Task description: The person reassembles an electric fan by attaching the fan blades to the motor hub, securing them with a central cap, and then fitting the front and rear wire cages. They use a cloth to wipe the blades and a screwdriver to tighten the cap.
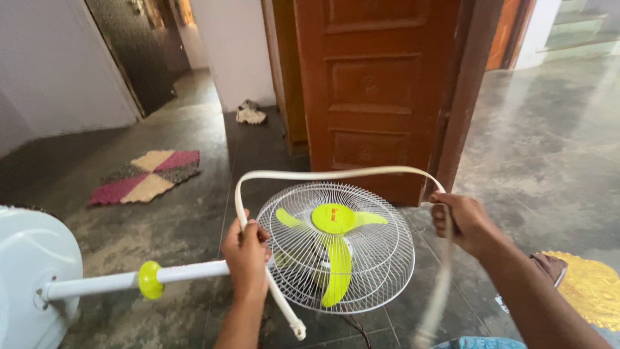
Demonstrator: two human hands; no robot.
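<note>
A white pedestal fan lies on its side on the dark floor, with a white wire grille (381, 258) over lime-green blades (336, 258). Its white pole (194, 271) with a lime-green collar (150, 279) runs left to the round white base (29, 271). A loose white plastic rim band (336, 174) arcs above the grille. My left hand (247, 255) grips the band's left side near the pole. My right hand (462, 220) grips its right side; the band's lower right end is blurred.
A brown wooden door (374, 84) stands open just behind the fan. A pink, grey and cream mat (147, 176) lies at left, a crumpled cloth (250, 114) near the wall, a golden mat (591, 287) at right. Stairs (581, 29) rise at far right.
</note>
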